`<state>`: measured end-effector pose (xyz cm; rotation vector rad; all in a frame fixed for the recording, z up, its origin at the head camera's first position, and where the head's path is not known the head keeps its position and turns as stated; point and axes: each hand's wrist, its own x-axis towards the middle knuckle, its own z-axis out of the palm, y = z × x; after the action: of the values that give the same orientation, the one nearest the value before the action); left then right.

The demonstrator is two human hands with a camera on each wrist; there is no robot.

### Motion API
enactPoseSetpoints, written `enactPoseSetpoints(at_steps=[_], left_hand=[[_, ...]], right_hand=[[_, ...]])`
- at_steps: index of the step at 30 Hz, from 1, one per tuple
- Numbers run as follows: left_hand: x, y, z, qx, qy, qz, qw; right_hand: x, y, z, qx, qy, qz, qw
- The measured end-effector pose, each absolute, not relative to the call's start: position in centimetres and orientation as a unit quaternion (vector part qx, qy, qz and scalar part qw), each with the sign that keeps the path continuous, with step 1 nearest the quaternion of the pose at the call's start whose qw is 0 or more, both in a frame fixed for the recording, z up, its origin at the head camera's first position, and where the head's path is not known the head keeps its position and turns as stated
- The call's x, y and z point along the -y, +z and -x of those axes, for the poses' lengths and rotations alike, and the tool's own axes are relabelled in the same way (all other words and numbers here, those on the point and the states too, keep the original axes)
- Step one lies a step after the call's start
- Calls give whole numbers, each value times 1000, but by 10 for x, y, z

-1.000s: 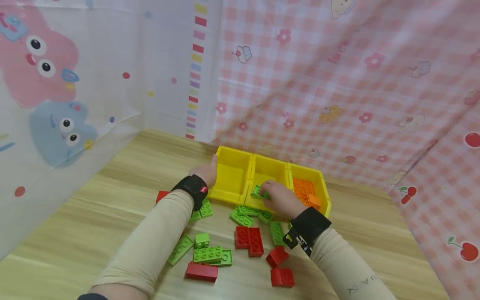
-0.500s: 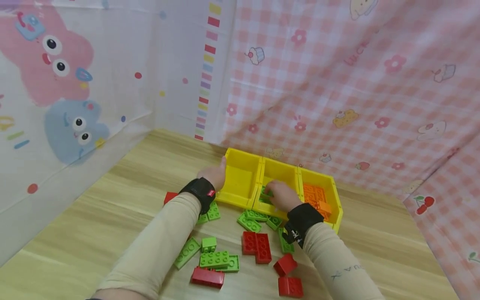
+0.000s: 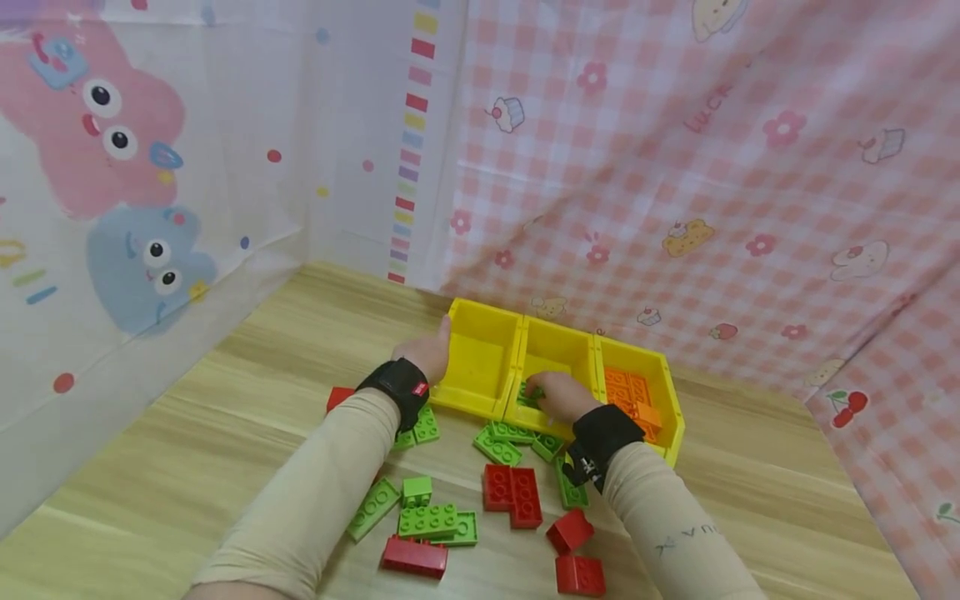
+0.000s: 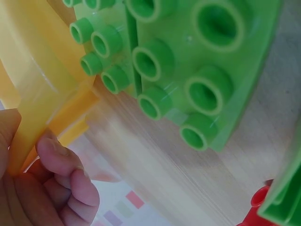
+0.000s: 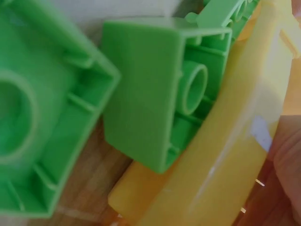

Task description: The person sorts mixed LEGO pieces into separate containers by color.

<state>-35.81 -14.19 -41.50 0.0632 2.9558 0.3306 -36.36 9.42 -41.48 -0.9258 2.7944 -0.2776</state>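
A yellow tray with three compartments [image 3: 467, 406] stands at the back of the table. My left hand [image 3: 425, 354] grips its left end wall; in the left wrist view the thumb and curled fingers [image 4: 59, 155] pinch the yellow edge. My right hand [image 3: 562, 396] reaches into the middle compartment, fingers bent down on a green toy brick [image 3: 529, 395] low inside. In the right wrist view, the tray's front wall [image 5: 221, 155] covers most of that hand. Another green brick [image 5: 141, 89] leans close against this wall outside.
Orange bricks [image 3: 628, 388] lie in the right compartment. Before the tray are scattered green bricks [image 3: 427, 521] and red bricks [image 3: 525, 497], with a red brick [image 3: 415, 557] nearest me. A pink checked cloth [image 3: 600, 167] hangs behind the tray, and a white printed cloth [image 3: 225, 125] on the left.
My right hand has moved lower into the middle compartment with the green brick. My left hand keeps its grip on the tray's end. The head view has shifted slightly.
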Motion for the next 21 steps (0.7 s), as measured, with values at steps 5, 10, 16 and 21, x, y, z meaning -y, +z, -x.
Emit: enactPoseSetpoints(at_steps=[5, 10, 16, 21], left_hand=[[141, -416, 358, -990, 111, -23, 85], [139, -414, 358, -991, 106, -29, 77], [140, -415, 359, -989, 119, -30, 78], [140, -415, 357, -987, 129, -29, 86]], right_hand=[[-100, -413, 359, -935, -100, 330, 89], [-118, -396, 335, -927, -135, 344, 69], [-151, -392, 302, -923, -153, 351, 39], [-166, -401, 284, -929, -162, 329, 58]])
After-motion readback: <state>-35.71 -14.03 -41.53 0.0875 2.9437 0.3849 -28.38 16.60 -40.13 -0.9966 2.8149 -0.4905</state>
